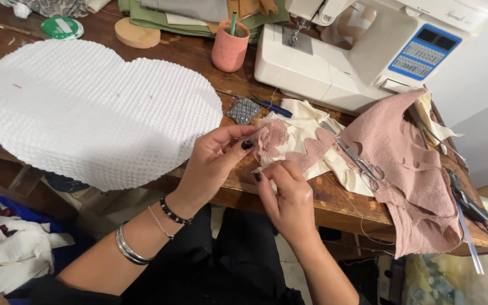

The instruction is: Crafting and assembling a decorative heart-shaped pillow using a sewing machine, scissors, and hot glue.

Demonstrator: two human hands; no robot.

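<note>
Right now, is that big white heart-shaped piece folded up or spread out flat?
Spread flat. The white heart-shaped piece lies open on the wooden table, both lobes and its full outline showing, its lower edge overhanging the table.

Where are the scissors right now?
In the head view, the scissors lie right of both hands, across cream cloth and pink knit fabric, before the sewing machine.

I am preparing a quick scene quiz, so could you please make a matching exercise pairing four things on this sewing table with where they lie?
Things:
1. scissors
2. pink cup
3. white heart-shaped textured piece
4. small pink fabric piece

Places:
A. left part of the table
B. between the left hand and right hand
C. on the pink knit fabric
D. left of the sewing machine

Pairs: 1-C, 2-D, 3-A, 4-B
</note>
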